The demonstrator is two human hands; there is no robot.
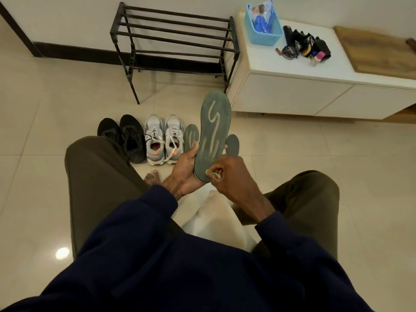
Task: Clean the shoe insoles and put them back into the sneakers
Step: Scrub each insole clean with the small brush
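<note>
I hold a grey-green insole [213,131] upright over my lap, its heel end cupped in my left hand [188,167]. My right hand [229,176] pinches a small pale object, perhaps a cloth or brush, against the insole's heel end. A pale wavy streak runs along the insole. On the floor stand two grey sneakers [163,138] with red linings. A second green insole [191,135] lies just right of them, and a dark grey insole [233,145] shows behind the held one.
A pair of black shoes [125,137] stands left of the sneakers. A black metal shoe rack [175,39] is against the wall. A white cabinet [315,86] at right carries a blue basket [263,25] and polish items. A white cushion [216,219] lies between my knees.
</note>
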